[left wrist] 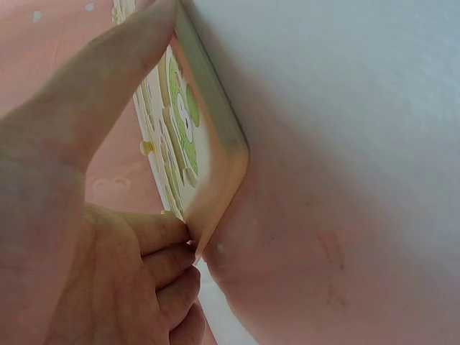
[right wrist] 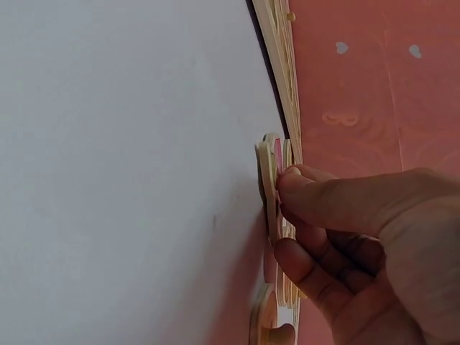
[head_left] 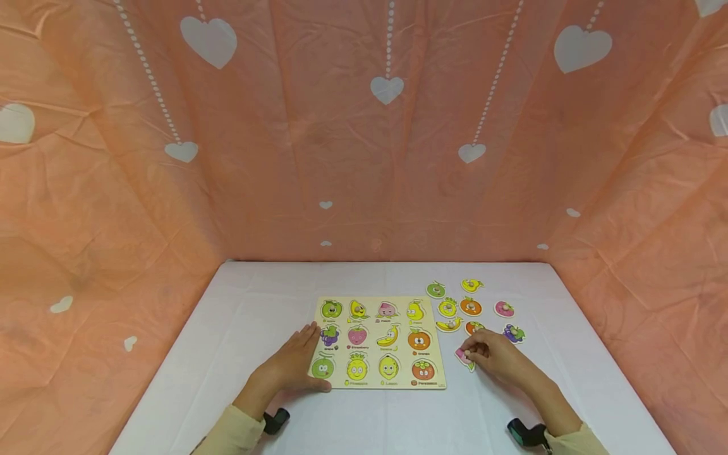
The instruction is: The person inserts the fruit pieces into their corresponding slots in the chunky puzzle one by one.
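Note:
My right hand pinches a pink puzzle piece with a green leaf, like a peach, between thumb and fingers. In the right wrist view that piece stands edge-on at the fingertips, close over the white table. My left hand rests at the left side of the wooden fruit puzzle board, its thumb along the near edge. The left wrist view shows the thumb and fingers either side of the board's near left corner.
Right of the board lie several loose knobbed pieces, among them a banana, a pineapple, an orange, grapes and a pink fruit. A pink cloth with white hearts encloses the white table at the back and sides.

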### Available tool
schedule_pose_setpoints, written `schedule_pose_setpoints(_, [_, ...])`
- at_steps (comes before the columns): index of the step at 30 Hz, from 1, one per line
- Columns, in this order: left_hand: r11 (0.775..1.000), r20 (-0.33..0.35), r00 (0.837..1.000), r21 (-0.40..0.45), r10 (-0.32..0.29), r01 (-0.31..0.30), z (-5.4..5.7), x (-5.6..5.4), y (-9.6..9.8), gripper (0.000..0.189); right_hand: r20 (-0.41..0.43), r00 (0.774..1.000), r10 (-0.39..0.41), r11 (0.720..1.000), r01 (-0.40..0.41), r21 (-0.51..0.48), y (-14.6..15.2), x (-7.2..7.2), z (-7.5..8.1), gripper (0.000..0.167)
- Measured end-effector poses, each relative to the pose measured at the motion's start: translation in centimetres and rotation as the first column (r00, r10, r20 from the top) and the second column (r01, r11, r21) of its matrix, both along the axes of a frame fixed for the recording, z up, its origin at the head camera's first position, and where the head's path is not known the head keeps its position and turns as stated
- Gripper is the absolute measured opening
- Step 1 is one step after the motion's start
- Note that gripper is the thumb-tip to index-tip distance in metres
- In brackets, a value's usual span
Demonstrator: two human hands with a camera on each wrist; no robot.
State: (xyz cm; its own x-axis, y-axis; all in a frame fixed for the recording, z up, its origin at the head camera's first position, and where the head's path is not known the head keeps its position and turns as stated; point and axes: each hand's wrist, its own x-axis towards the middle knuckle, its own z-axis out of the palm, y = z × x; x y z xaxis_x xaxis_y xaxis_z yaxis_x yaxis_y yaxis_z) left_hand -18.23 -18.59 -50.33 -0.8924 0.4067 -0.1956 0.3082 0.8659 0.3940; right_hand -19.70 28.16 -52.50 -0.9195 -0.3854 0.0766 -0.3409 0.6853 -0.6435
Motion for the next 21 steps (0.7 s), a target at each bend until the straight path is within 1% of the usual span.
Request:
schedule_pose_setpoints(9, [1.000,-0.001,1.000,-0.014,0.001,-0.001,-0.1,0.0,0.0,0.126,0.013,0.998,-0.053,0.999,0.053,0.010,-0.6,0.0,0.7,0.012])
schedule_pose_setpoints(16, [1.000,0.000,1.000,-0.004,0.002,-0.002,0.0,0.1,0.1,0.126,-0.023,0.999,-0.041,0.999,0.041,0.008,-1.3,-0.5,0.7,0.010])
schedule_pose_setpoints(21, [1.000,0.011,1.000,0.005,0.005,-0.005,-0.1,-0.1,0.0,0.126,-0.059,0.998,-0.035,0.999,0.034,-0.020,-1.9,-0.8,0.7,0.012])
